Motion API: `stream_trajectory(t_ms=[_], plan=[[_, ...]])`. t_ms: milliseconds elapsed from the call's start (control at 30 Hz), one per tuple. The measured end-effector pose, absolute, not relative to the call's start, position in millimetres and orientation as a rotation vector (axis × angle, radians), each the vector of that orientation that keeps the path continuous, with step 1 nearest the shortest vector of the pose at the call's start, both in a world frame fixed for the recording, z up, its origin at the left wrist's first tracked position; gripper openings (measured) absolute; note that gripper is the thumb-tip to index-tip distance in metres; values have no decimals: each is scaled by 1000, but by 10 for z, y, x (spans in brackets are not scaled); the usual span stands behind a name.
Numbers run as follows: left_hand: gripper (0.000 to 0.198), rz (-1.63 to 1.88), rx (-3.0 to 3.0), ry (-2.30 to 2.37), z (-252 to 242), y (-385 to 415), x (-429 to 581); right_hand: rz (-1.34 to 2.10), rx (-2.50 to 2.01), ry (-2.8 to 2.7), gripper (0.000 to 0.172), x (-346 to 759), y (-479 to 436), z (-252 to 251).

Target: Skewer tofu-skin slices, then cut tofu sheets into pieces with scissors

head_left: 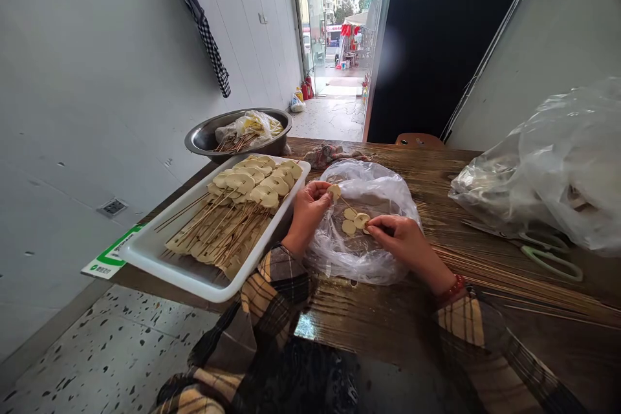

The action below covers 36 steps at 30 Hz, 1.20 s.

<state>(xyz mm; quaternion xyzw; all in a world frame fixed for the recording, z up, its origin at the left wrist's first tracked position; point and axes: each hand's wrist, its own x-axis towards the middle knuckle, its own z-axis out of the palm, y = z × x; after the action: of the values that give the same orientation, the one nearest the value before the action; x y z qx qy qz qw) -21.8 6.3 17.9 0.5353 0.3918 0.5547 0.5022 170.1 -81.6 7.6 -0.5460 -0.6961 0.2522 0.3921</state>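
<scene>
My left hand (310, 210) is closed, its thumb and fingers pinching a thin wooden skewer (347, 204) with a pale round slice (334, 191) at its upper end. Opposite it, my right hand (400, 239) pinches the edge of another pale slice (361, 220) at the skewer's lower end. Whether the skewer pierces that slice is too small to tell. Beneath both hands lies an opened clear plastic bag (334, 259) with a few loose slices (348, 227) in it. Left of my left hand, a white tray (228, 291) holds many skewered slices (264, 195) in layers.
A metal basin (194, 141) with bagged skewers stands behind the tray. Bare skewers (485, 275) lie right of my right hand, near green-handled scissors (553, 262) and a large plastic bag (548, 168). A crumpled cloth (330, 155) lies at the table's far edge.
</scene>
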Motion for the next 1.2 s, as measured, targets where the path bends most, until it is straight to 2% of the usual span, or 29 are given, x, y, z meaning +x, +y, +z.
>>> stream_trajectory(t_ms=[633, 1200], plan=[[18, 1345, 1251, 974, 177, 62, -210, 589, -1383, -1809, 19, 1695, -811, 79], [25, 1298, 1324, 994, 116, 70, -189, 578, -1411, -1811, 20, 1715, -774, -2]])
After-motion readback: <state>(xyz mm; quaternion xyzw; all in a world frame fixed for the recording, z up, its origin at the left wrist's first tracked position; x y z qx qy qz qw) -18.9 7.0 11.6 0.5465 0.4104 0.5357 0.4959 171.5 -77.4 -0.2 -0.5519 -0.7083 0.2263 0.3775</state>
